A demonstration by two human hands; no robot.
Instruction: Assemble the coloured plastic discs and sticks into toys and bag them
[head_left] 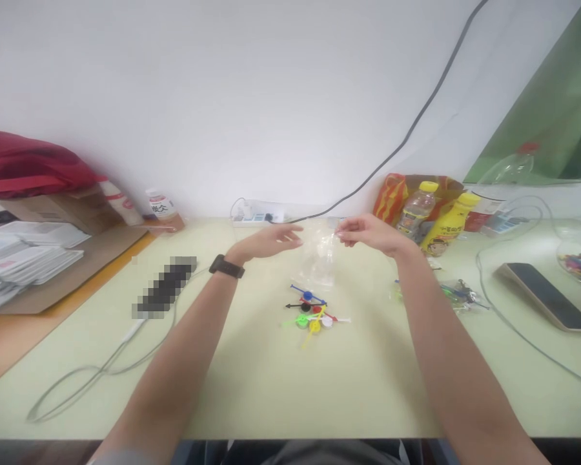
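Note:
A clear plastic bag (318, 258) hangs upright over the table, its lower end close to the tabletop. My right hand (368, 234) pinches the bag's upper right edge between thumb and fingertips. On the other side, my left hand (271, 241) has its fingers stretched toward the bag with a gap between them, holding nothing that I can see. Nearer to me lies a small heap of plastic arrow spinners, among them a blue one (308, 296), a black one (306, 307), a green one (302, 320), a yellow one (314, 326) and a white one (326, 321).
Bagged small parts (458, 294) lie beside my right forearm. Farther right are a dark-topped stand (552, 297) and a round tub (578, 265). Bottles (445, 226) stand at the back right. At left are a blurred-out device (167, 287) on a cable and stacked white cases (33, 252).

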